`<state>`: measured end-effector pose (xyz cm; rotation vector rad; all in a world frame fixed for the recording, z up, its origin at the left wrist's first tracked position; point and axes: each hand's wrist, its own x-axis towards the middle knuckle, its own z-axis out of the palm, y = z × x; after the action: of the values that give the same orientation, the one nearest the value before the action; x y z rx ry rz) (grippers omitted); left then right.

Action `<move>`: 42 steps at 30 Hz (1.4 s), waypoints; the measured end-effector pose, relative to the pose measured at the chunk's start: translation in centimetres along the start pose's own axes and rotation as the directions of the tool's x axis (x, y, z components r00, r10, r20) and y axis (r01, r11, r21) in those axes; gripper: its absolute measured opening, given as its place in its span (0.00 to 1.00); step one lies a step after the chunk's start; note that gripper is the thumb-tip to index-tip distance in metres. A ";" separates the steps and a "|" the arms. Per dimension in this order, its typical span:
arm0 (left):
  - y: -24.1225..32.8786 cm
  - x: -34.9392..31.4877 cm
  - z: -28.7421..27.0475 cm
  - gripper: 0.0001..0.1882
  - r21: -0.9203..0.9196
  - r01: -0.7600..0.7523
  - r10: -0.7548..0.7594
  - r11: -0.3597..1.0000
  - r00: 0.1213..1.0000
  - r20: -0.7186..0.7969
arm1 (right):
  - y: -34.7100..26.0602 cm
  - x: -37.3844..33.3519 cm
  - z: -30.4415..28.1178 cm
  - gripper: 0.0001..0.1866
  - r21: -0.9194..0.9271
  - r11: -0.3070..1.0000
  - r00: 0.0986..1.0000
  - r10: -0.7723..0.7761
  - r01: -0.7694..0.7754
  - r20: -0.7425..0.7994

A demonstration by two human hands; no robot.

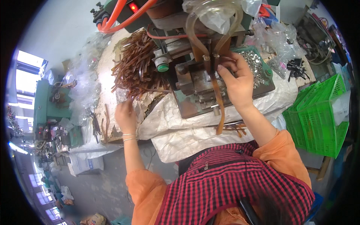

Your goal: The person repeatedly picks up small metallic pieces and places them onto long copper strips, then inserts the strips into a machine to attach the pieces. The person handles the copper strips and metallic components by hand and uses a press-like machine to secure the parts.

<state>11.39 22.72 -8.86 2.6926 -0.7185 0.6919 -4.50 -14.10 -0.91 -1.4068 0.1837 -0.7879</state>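
My right hand (240, 80) reaches in at the front of a bench press (198, 77), thumb and fingers closed at the upper end of a long brown strip (218, 105). The strip hangs down over the machine's front edge; the fingertips are partly hidden beside two clear tubes (193, 32). On the left, my left hand (126, 115) is low over the worktop with its fingers curled together, just in front of a heap of brown strips (135, 62). What it pinches, if anything, is too small to tell.
A green button (162, 67) sits on the machine's left. Small shiny metal pieces fill a green tray (267, 71) at right. A white woven sheet (172, 138) drapes over the table's front edge. Green plastic crates (313, 118) stand at right, another green machine (52, 108) at left.
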 end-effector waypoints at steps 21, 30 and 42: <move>23.7 2.3 -11.8 0.17 -0.669 0.742 0.397 0.038 0.603 0.692 | 2.7 -3.0 -13.7 0.15 -0.964 0.214 0.956 -0.277 0.158 0.095; 27.8 5.0 -8.5 0.17 -0.393 0.880 0.342 -0.267 0.468 0.815 | 3.0 1.3 -11.9 0.05 -0.943 0.299 0.955 -0.292 0.143 0.053; 26.4 4.3 -8.2 0.20 -0.452 0.879 0.418 -0.154 0.473 0.776 | 5.9 4.4 -10.8 0.17 -0.843 0.087 0.831 -0.249 0.531 0.498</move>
<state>-2.29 1.82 3.76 1.1395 -0.2705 -1.1650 -5.07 -25.65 -7.02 -2.9263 0.0977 -0.9835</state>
